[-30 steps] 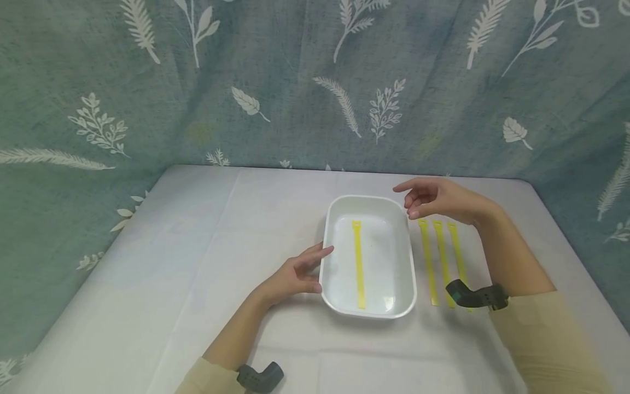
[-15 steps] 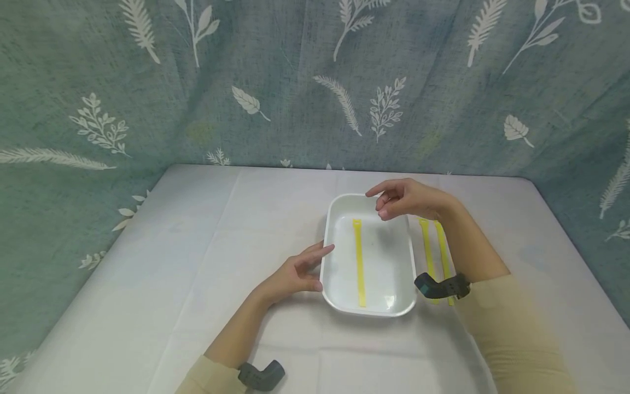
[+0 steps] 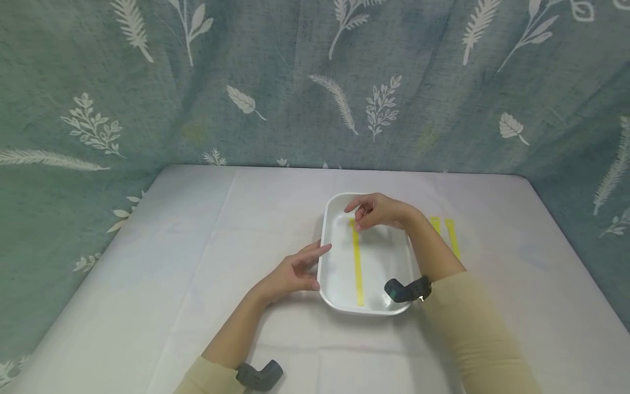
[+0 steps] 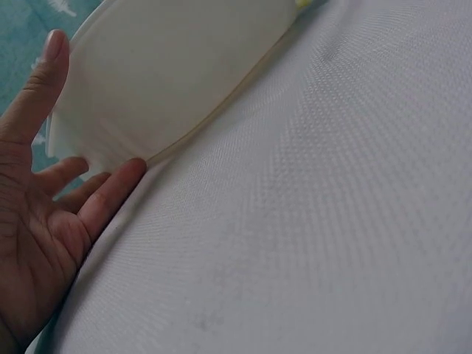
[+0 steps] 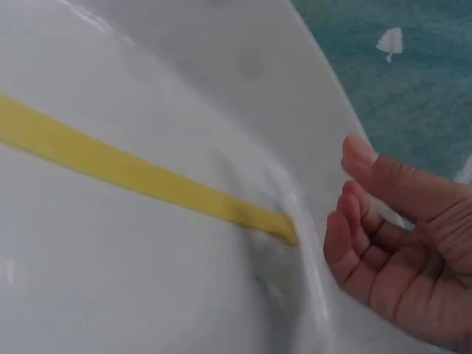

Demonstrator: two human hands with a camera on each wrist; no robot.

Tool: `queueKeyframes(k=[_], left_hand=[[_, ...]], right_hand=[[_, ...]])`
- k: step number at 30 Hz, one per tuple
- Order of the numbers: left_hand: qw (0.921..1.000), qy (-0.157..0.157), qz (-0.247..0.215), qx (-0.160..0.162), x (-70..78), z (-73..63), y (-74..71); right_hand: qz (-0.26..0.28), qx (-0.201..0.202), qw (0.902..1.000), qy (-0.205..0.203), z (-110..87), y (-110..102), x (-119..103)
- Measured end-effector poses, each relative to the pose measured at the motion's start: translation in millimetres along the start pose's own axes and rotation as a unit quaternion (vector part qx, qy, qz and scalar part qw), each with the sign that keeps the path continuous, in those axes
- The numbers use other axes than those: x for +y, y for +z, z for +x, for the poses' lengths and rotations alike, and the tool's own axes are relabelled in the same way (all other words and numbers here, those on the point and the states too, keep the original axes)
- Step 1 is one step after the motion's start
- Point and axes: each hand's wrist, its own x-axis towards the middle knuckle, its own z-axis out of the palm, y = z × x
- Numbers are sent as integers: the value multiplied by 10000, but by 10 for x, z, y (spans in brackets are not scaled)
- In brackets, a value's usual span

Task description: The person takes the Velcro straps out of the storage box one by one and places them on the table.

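Note:
In the head view, a white rectangular tray [image 3: 384,257] stands on the table with one flat yellow strap [image 3: 357,265] lying lengthwise inside. My left hand [image 3: 290,273] rests against the tray's left side, index finger reaching over the rim and thumb at the near left edge. The left wrist view shows these left fingertips [image 4: 136,168] low on the tray's outer wall. Over the tray's far part hovers my right hand [image 3: 378,211], close to the strap's slotted end. Its fingers hang loosely curled with nothing between them in the right wrist view, the strap's end lying just beside them.
Right of the tray, two more yellow straps [image 3: 454,241] show on the white tablecloth [image 3: 517,295], partly behind my right forearm. A green-blue curtain [image 3: 275,82] with white leaf prints hangs behind the table. Each wrist carries a dark camera [image 3: 260,376].
My right hand has moved left and slightly down, from above the loose straps to over the tray, coming near the strap inside. The left hand and tray stay where they were.

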Motion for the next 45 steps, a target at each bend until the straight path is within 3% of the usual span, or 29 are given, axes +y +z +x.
queueKeyframes(k=[3,8,13,22,29,45], left_hand=[[10000,-12,-19,-34,1,0,1],[10000,8,44,-38,8,5,-1],[9999,-1,114,-29,21,16,7],[9998,76,163,-36,26,20,-4],[10000,-24,51,-53,8,-2,-9],[10000,-71,-24,-10,16,-10,8]], right_hand=[[-450,386,9982,92,50,57,64],[-1431,865,9859,24,111,125,126],[-1629,1025,9811,185,139,175,164],[-2451,1143,9624,-262,197,247,199],[-2429,1173,9621,-407,237,306,207],[-3034,942,9455,-713,233,390,173]])
